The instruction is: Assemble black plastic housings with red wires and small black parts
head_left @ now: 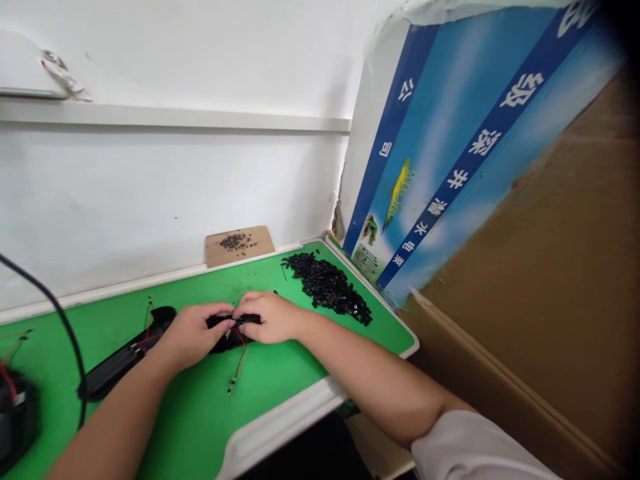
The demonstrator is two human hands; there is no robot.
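**White wall [175,53], green worktop [185,427], thin wires [242,365] at risk**

Behind the worktop rises the wall, with a blue-printed panel [450,120] and brown cardboard [560,267] on the right. On the green surface, a long black housing [117,363] lies partly behind the left forearm. Its own red leads [150,339] pass close to that arm, so a careless sweep of the sleeve-free forearm could snag them. The heap of small black pieces [330,283] sits loose beyond the right hand [267,317]; a knock from that wrist could scatter it. Against the wall leans or lies a cardboard scrap [263,240] bearing dark bits; which, I cannot tell.

The right hand pinches one end of a black part [229,342] near the middle of the worktop, and the left hand [197,333] pinches the other, thumbs towards each other. The exact contact is hidden by the fingers. The thin wires trail from between the hands towards the near edge. Twisting the part or pressing unevenly could, I judge, trap or strain them where they emerge.
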